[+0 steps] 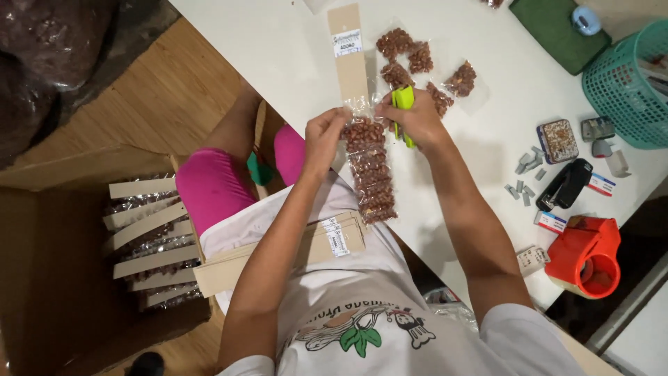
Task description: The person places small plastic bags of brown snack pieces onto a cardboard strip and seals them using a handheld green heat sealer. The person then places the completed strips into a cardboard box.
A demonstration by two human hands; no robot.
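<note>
1. Your left hand [323, 136] is pinching the top of the clear peanut strip [370, 170], which is hanging over the near table edge [445, 230]; keep it flat against the card strip [348, 59].
2. Your right hand [417, 118] is gripping the green stapler [402, 104]; be squaring it across bag and card.

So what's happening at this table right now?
A person seated at a white table holds a clear bag of peanuts by its top with the left hand, against the lower end of a cardboard strip. The right hand holds a green stapler at that joint. More small peanut bags lie on the table, and a black stapler and red tape dispenser sit to the right. A cardboard box on the floor holds finished strips.
</note>
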